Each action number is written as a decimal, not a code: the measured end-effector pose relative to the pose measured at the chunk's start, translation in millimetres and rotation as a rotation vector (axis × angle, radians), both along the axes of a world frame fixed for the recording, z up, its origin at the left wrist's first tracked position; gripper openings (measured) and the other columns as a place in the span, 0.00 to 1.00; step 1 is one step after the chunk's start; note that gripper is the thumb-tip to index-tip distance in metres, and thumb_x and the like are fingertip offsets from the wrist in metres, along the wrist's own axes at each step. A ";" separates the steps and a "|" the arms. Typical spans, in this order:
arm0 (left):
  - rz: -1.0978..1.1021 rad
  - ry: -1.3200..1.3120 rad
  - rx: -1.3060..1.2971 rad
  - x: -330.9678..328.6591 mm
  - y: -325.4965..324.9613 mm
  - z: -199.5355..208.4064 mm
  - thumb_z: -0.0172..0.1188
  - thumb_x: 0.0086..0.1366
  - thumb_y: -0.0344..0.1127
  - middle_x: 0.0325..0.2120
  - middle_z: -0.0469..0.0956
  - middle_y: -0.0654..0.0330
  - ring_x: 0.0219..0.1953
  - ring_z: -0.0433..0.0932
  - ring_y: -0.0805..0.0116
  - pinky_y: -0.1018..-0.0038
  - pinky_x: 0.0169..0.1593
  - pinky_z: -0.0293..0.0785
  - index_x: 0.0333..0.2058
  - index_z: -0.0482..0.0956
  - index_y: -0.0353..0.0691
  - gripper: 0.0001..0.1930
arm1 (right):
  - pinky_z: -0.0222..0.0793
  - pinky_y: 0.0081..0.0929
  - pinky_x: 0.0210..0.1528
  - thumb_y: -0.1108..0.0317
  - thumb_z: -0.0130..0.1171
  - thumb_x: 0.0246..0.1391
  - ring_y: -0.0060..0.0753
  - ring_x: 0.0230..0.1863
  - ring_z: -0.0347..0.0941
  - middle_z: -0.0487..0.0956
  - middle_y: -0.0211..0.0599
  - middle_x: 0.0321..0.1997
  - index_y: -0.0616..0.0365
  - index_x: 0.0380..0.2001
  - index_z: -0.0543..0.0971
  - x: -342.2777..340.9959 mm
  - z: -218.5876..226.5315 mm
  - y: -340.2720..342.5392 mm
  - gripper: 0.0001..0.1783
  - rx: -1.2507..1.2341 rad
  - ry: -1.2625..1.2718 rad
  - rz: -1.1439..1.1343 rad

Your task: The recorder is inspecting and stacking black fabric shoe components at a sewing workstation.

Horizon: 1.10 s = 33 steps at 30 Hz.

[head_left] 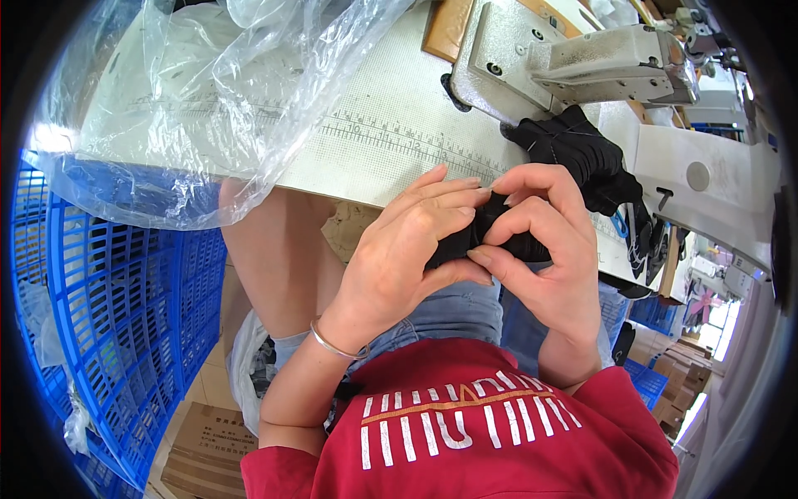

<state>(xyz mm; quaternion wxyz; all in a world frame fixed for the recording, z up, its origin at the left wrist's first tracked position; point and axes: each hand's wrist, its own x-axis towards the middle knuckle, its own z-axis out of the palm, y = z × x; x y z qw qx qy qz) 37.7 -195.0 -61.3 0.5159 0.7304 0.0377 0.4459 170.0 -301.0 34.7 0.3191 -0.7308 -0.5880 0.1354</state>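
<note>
Between my two hands, just off the front edge of the sewing table [391, 125], is a piece of black fabric [453, 248]. My left hand [407, 229], with a bangle on its wrist, is closed around the left part of it. The thumb and fingers of my right hand [549, 237] pinch the same cloth at the right. The fingertips of both hands nearly meet over it. Most of the fabric is covered by my fingers. Beyond my right hand, a bunched black cloth [573, 154] lies beside the sewing machine [573, 66].
A clear plastic bag [216, 91] spreads over the table's left side and hangs past its edge. Blue plastic crates [125, 316] stand at the left. A cardboard box [208, 449] sits on the floor. Small tools and dark strips [640, 237] lie right of my hands.
</note>
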 end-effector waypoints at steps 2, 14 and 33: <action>-0.007 -0.005 -0.001 0.3 0.1 -0.7 0.75 0.50 0.36 0.48 0.81 0.46 0.55 0.79 0.45 0.45 0.63 0.68 0.47 0.70 0.39 0.29 | 0.68 0.34 0.46 0.75 0.74 0.36 0.41 0.45 0.72 0.74 0.37 0.46 0.56 0.26 0.76 -1.1 2.7 1.0 0.15 -0.025 -0.011 -0.005; 0.161 0.183 0.110 -8.2 -1.6 20.2 0.77 0.42 0.28 0.44 0.83 0.54 0.54 0.78 0.48 0.51 0.60 0.71 0.44 0.80 0.38 0.26 | 0.71 0.35 0.42 0.84 0.62 0.34 0.43 0.43 0.73 0.72 0.40 0.45 0.57 0.33 0.74 -5.9 4.9 -7.4 0.18 0.022 -0.064 0.030; 0.031 0.278 0.019 2.6 -17.9 33.4 0.74 0.42 0.23 0.47 0.82 0.56 0.58 0.76 0.49 0.60 0.58 0.75 0.43 0.82 0.38 0.24 | 0.73 0.30 0.42 0.80 0.62 0.40 0.39 0.44 0.76 0.73 0.42 0.46 0.58 0.31 0.79 18.1 -5.6 -35.0 0.11 0.109 -0.005 -0.029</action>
